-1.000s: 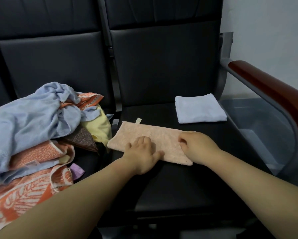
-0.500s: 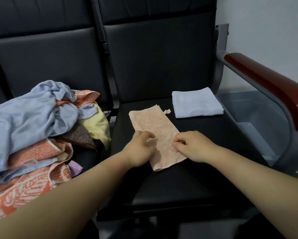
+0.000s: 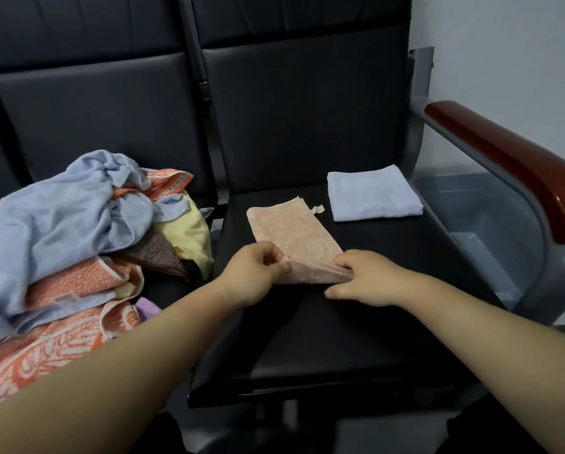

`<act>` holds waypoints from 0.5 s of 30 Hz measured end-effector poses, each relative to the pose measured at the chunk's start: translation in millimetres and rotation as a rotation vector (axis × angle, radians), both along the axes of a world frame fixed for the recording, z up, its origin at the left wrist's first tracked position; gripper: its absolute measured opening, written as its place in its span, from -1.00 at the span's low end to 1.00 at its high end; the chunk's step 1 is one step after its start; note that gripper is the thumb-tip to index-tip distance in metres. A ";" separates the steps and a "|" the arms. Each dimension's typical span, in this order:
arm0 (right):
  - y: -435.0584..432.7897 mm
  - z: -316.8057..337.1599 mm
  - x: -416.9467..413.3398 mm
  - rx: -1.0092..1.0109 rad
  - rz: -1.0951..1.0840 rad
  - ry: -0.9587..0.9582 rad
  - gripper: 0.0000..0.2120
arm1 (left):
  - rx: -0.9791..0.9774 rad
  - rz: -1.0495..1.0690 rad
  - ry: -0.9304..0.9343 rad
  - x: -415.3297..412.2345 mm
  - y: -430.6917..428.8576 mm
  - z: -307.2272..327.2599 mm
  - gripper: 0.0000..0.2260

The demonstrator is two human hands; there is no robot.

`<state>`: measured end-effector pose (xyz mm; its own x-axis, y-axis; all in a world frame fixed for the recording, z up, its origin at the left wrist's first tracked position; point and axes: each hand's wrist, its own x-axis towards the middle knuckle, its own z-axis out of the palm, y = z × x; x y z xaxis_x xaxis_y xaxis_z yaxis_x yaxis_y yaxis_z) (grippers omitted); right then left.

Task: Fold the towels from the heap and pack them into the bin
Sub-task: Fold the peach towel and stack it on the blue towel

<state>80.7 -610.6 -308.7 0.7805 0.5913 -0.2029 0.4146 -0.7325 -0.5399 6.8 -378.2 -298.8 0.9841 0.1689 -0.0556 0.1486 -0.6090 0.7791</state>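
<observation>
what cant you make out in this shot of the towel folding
Head view only.
- Bin: right side and front hidden by the armrest; contents there unknown.
- Heap: lower towels buried under the blue cloth and cut by the left edge; count unclear.
- Peach towel: near corners covered by the left hand and right hand pinching it.
- Tag on that towel: too small to read.

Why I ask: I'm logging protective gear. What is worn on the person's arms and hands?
Nothing that shows. The left hand and right hand are bare: no gloves, and no rings or bandages on the parts in view. The left forearm and right forearm are bare too, with no sleeve, watch or bracelet up to the picture's lower edge.
</observation>
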 end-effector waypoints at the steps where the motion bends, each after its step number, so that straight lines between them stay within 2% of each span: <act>1: 1.8 -2.4 -0.3 -0.030 -0.020 -0.079 -0.81 | 0.000 -0.008 0.004 0.8 2.6 2.2 -0.92; 3: 3.3 0.1 1.1 0.029 -0.140 -0.134 -0.83 | -0.013 -0.005 0.005 2.9 8.3 6.6 -0.91; 4: 2.3 4.9 3.0 0.117 -0.215 -0.082 -0.86 | -0.031 0.022 0.008 3.1 10.8 10.2 -0.90; 6: -1.5 15.4 8.7 0.327 -0.314 0.184 -0.86 | -0.171 0.105 0.060 3.8 16.2 18.2 -0.90; 7: -3.7 20.0 9.8 0.420 -0.335 0.350 -0.85 | -0.324 0.146 0.132 3.5 18.3 22.3 -0.90; 9: -4.0 26.9 6.8 0.527 -0.374 0.628 -0.82 | -0.609 0.193 0.365 -1.3 20.0 31.2 -0.90; 10: -2.2 28.3 4.6 0.540 -0.402 0.700 -0.81 | -0.656 0.190 0.458 -4.3 21.1 33.5 -0.88; 12: 2.2 26.9 -0.2 0.542 -0.456 0.800 -0.79 | -0.657 0.196 0.524 -7.3 24.3 29.6 -0.85; 15: 7.7 21.5 -7.0 0.512 -0.421 0.916 -0.74 | -0.625 0.288 0.441 -6.4 29.8 17.2 -0.81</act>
